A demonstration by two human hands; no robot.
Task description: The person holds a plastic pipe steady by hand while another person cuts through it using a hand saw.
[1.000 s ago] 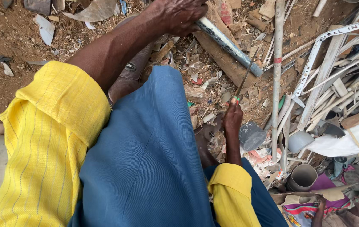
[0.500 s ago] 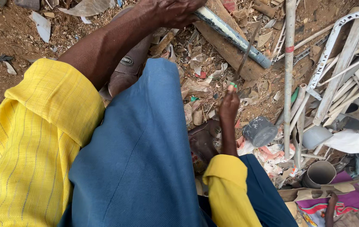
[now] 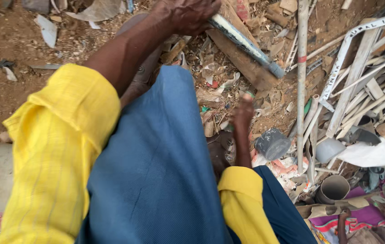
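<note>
My left hand [image 3: 188, 13] is at the top of the view, closed around the upper end of a grey-white pipe [image 3: 251, 47] that slants down to the right over a wooden plank [image 3: 242, 68]. My right hand [image 3: 242, 113] reaches down past my blue trousers into scraps of paper and rubble on the ground. Its fingers point away from me, and I cannot tell whether they hold anything. Both arms wear yellow sleeves.
A long thin white pipe [image 3: 301, 81] lies upright in the view to the right. Beyond it is a heap of white strips and sticks [image 3: 359, 68]. A dark grey lump [image 3: 271, 143], a short pipe stub [image 3: 332, 187] and colourful cloth [image 3: 337, 221] lie lower right. Bare earth is on the left.
My right hand has moved slightly farther from me into the rubble. My left hand keeps its hold on the pipe, which has barely shifted.
</note>
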